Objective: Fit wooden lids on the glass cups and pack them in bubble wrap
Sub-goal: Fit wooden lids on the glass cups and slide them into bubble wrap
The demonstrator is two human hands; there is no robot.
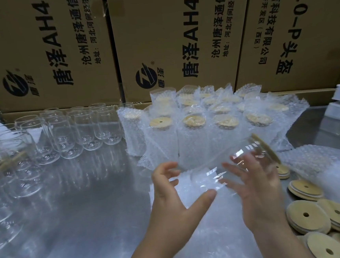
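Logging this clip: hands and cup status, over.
Left hand cups base of wooden-lidded clear glass cup; right hand spread on it. Cup tilted over clear bubble wrap sheet. Nothing blocking.

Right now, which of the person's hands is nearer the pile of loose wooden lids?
Right. The right hand is just left of the loose wooden lids, close beside them. The left hand lies farther left, beyond the right hand.
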